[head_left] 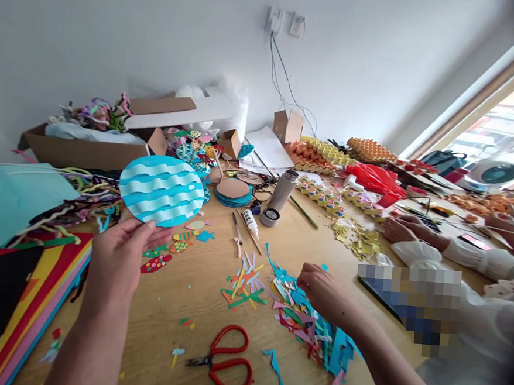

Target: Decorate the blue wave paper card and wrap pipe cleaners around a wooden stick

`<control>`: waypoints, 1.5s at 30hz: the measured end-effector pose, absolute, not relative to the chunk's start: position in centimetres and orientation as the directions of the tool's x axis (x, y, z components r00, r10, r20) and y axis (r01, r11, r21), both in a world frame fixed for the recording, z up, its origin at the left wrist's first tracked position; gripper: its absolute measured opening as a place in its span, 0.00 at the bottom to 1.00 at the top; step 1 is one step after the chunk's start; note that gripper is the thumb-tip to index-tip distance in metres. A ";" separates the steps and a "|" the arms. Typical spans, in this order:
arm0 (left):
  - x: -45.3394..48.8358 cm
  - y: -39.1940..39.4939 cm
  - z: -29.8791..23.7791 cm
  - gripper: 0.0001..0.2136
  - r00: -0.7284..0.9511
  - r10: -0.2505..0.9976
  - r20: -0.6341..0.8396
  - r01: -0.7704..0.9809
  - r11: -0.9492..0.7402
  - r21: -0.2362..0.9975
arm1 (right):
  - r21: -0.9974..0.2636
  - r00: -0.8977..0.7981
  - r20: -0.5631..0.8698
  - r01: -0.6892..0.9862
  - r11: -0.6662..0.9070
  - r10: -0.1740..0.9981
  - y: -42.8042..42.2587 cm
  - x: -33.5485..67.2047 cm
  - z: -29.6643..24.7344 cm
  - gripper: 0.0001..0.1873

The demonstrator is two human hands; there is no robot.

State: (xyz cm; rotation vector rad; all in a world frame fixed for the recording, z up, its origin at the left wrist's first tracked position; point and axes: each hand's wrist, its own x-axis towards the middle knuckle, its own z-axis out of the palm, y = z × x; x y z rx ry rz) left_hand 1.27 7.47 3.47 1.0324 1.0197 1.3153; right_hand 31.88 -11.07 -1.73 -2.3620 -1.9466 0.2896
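My left hand (119, 244) pinches the lower edge of a round blue paper disc (164, 171) decorated with wavy pale-blue strips, raised above the table. Over a heap of coloured paper scraps (338, 345), my right hand (323, 288) has its fingers curled together; whatever they hold, if anything, is hidden. Red-handled scissors (231, 364) lie on the table between my arms. Small paper fish (183, 246) lie just right of my left hand. Thin paper strips (244, 288) are scattered to the left of my right hand.
A glue bottle (250, 222), a metal flask (282, 188) and stacked blue discs (233, 199) stand mid-table. Coloured paper sheets (55, 301) lie left, beneath a cardboard box (88, 151) farther back. At right, another person's hands (406, 229) rest near yellow scraps (357, 237).
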 end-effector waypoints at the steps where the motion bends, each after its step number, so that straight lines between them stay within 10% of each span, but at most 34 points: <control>1: 1.2 7.5 3.5 0.09 0.011 1.000 0.002 -0.243 0.000 0.970 | -0.163 0.184 -0.108 0.966 -0.200 0.977 -11.1 31.9 -1.8 0.16; 16: 0.9 7.7 3.2 0.11 0.162 0.984 -0.079 -0.279 0.123 0.952 | -0.150 0.282 -0.196 0.938 -0.313 0.939 -10.6 32.6 -1.4 0.15; 20: 1.1 7.3 3.4 0.10 0.252 0.956 -0.150 -0.297 0.224 0.928 | -0.307 0.266 -0.091 0.909 -0.281 0.960 -9.0 31.3 0.4 0.13; 29: 0.7 6.7 4.5 0.11 0.394 0.910 -0.133 -0.339 0.279 0.898 | -0.962 0.222 0.074 0.271 0.011 0.972 -0.7 24.8 5.1 0.25; 35: -0.3 7.0 4.7 0.10 0.384 0.917 -0.112 -0.372 0.265 0.890 | -0.989 0.063 0.026 -0.145 0.035 0.998 3.2 21.6 5.3 0.20; 45: -1.0 7.7 3.8 0.10 0.350 0.932 -0.094 -0.395 0.238 0.887 | -0.941 -0.113 0.047 -0.339 0.006 0.992 4.8 19.8 4.4 0.14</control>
